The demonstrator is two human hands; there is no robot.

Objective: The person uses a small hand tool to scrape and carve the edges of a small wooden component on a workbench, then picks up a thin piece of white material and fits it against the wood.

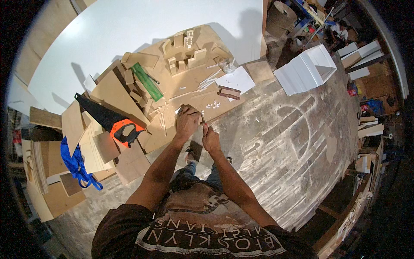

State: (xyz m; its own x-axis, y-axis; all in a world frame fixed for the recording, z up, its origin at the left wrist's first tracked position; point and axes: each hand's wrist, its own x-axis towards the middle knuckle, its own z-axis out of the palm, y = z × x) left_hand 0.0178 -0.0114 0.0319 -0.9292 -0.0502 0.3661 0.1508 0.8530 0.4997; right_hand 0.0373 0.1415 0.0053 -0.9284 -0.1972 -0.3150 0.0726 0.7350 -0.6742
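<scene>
Head view: my right hand [210, 137] is gripping a slim tool [202, 116] with closed fingers, the tool's pale tip pointing away from me, by the near edge of the brown board [177, 82]. My left hand [187, 122] is bending over that edge, just beside the tool; whether its fingers are pinching anything, I cannot tell. Small white chips [213, 105] are lying right of the tool, and a dark-edged wooden block [229, 92] is sitting beyond them. Leftward, an orange-handled saw [103, 110] is resting on wooden sheets [120, 95].
</scene>
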